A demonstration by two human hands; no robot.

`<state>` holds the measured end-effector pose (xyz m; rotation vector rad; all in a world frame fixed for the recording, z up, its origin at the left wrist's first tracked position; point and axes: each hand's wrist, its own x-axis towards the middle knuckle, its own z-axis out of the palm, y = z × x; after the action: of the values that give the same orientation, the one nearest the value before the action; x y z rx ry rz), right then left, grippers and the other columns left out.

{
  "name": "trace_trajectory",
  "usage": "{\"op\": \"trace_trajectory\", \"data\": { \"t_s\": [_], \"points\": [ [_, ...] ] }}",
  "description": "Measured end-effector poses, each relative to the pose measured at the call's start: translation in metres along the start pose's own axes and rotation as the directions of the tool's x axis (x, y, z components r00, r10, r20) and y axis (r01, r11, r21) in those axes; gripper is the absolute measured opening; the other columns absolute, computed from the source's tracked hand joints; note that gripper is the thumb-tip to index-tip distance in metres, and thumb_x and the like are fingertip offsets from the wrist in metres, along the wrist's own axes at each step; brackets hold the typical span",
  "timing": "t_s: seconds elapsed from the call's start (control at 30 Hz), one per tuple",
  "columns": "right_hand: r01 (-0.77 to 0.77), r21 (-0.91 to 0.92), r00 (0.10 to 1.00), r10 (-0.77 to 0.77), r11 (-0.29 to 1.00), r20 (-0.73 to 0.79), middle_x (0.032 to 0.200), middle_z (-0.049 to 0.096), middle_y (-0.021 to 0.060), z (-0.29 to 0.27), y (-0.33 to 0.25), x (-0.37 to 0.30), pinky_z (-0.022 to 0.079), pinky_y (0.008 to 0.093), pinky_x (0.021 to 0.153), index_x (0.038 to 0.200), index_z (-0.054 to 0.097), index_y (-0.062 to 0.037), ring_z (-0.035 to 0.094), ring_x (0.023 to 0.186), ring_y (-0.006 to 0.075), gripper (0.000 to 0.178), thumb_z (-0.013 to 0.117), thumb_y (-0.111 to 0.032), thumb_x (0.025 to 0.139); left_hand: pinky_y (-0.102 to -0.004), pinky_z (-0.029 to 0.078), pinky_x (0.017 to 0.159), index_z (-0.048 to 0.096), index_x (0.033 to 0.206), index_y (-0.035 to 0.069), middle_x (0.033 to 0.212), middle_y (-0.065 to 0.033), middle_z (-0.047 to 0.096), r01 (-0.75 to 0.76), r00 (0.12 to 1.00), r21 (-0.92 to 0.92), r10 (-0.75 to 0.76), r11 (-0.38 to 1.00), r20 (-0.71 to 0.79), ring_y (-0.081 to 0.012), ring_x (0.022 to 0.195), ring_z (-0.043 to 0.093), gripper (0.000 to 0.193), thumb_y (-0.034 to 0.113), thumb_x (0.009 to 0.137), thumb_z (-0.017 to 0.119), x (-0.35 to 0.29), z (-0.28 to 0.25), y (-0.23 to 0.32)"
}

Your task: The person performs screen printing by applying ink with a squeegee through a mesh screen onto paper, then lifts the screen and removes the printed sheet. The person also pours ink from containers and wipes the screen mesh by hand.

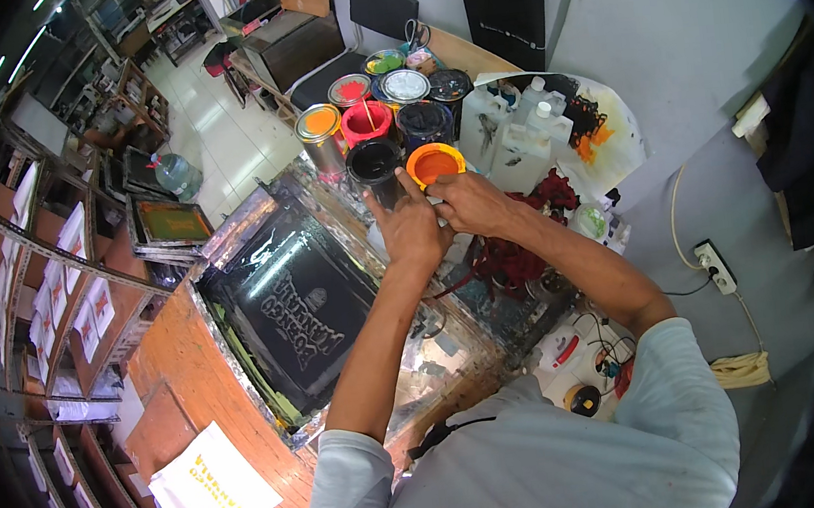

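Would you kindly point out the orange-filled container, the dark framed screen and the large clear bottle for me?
Orange-filled container point(435, 147): head view, on the far side of its yellow rim.
Dark framed screen point(287, 332): head view, on its dark face.
Large clear bottle point(178, 177): head view, on its body.

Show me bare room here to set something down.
The widest free patch is the orange wood at left, between the dark screen and the printed white sheet. Floor tiles between water bottle and chair look bare too. It is crowded about the left hand and right hand: paint cans beyond, white jugs and dark red rags rightward.
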<state>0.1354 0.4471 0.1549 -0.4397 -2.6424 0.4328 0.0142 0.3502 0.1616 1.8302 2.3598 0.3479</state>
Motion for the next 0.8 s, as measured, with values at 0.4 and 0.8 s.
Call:
{"op": "trace_trajectory", "data": {
  "t_s": [0.4,0.8],
  "points": [
    [-0.149,-0.143,0.983,0.162,0.978,0.088,0.083,0.069,0.0263,0.004,-0.003,0.003,0.054,0.0537,0.071,0.090,0.068,0.0037,0.069,0.077,0.0439,0.036,0.064,-0.031,0.086,-0.0533,0.024,0.119,0.021,0.152,-0.012,0.097,-0.0191,0.073,-0.021,0.996,0.001,0.021,1.000,-0.084,-0.0323,0.096,0.072,0.104,0.035,0.076,0.074,-0.005,0.011,-0.011],
    [0.102,-0.071,0.924,-0.068,0.992,0.376,0.091,0.065,0.0262,-0.012,0.007,0.015,0.052,0.0504,0.080,0.093,0.062,0.0073,0.065,0.087,0.0438,0.031,0.064,-0.023,0.087,-0.0519,0.025,0.119,0.020,0.153,-0.011,0.091,-0.0160,0.074,-0.056,0.993,0.023,0.058,0.998,-0.099,-0.0309,0.094,0.072,0.116,0.048,0.074,0.082,-0.008,0.015,-0.015]
  ]
}}
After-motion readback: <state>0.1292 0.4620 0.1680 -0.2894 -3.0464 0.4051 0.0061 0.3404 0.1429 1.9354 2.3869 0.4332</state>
